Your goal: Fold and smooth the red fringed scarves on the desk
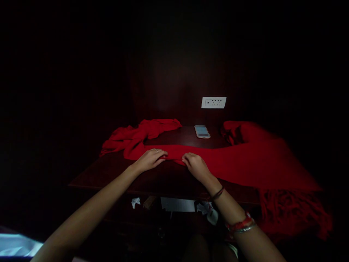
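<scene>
A long red scarf [245,160] lies across the dark wooden table, its far left end bunched and crumpled. On the right it spreads wide, and its fringe hangs over the front edge. My left hand [151,159] pinches the scarf's near edge around the middle. A short span of cloth to the right, my right hand [195,165] grips the same edge between thumb and fingers. Between the two hands the edge looks gathered into a narrow fold.
Behind the scarf a phone [202,131] lies on the table [174,178]. A white socket plate [213,102] is on the back wall. Below the tabletop are a pale flat panel [177,204] and crumpled white scraps [135,202]. The surroundings are very dark.
</scene>
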`<state>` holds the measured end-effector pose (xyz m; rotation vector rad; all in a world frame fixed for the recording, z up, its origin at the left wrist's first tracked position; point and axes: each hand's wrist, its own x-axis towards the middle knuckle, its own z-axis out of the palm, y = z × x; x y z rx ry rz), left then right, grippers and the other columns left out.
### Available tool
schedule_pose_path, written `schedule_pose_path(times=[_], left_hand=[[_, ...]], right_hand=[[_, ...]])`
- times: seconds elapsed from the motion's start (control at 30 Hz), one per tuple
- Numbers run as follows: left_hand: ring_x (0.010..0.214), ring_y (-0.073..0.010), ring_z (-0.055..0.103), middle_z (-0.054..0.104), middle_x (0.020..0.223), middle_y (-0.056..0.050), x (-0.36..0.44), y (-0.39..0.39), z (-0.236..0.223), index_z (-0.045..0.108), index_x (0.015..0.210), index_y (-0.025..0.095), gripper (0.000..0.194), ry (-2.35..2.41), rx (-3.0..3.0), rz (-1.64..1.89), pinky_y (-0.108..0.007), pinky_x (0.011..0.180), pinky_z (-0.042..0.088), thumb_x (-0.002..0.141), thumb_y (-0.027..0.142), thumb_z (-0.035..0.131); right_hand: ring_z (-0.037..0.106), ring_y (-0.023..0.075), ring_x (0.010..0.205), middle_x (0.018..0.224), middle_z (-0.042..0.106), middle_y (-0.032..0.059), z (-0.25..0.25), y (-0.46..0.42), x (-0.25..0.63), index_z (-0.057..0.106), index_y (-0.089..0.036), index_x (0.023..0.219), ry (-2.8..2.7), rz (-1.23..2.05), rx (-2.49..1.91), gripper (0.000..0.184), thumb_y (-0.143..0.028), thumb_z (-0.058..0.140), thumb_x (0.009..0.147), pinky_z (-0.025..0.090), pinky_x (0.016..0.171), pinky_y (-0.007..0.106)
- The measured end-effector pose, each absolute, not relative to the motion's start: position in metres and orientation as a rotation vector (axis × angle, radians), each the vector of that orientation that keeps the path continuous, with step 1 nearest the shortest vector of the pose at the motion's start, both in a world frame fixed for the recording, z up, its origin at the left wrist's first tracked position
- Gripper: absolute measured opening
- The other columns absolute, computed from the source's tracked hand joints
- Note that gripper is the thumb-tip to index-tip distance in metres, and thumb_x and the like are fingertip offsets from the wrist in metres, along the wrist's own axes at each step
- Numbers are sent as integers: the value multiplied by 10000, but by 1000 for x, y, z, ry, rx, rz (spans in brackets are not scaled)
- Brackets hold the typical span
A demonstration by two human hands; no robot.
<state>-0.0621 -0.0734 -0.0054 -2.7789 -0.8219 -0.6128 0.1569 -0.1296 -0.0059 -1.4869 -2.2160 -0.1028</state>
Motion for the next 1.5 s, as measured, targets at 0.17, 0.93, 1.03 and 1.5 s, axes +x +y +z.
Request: schedule_pose_path(times=[0.17, 0.93, 1.03, 1.5], left_hand=[[791, -136, 526, 586, 849, -43, -63, -73, -4, 518, 935, 170, 220, -784, -2785, -589, -238, 737, 384, 844, 272, 346], [786, -116, 514, 565, 818, -25, -61, -68, 6, 519, 869, 160, 289, -933, -2853, -703, -220, 741, 373, 870, 257, 247], [845, -132, 507, 565, 889, -38, -53, -42, 11, 534, 897, 162, 229, -949, -2885, -637, -229, 769, 366, 826, 303, 369], [730, -158, 505, 530, 786, -46, -36, 23, 13, 547, 766, 170, 156, -1053, -2711, -291, -230, 604, 384, 772, 186, 392]], right_hand=[[513, 123, 819, 875, 562, 51, -7, -132, 153, 508, -167, 937, -2215, -127, -1419, 174, -230, 398, 818, 362, 703, 212], [506, 178, 778, 813, 585, 69, -8, -140, 125, 537, -140, 808, -2566, -581, -1248, 149, -127, 389, 800, 337, 704, 301], [500, 174, 779, 812, 578, 64, -11, -143, 123, 541, -145, 796, -2601, -608, -1179, 126, -136, 416, 792, 344, 707, 303], [537, 151, 652, 776, 587, 58, -13, -151, 120, 516, -134, 831, -2702, -550, -1149, 111, -96, 433, 769, 372, 517, 250]])
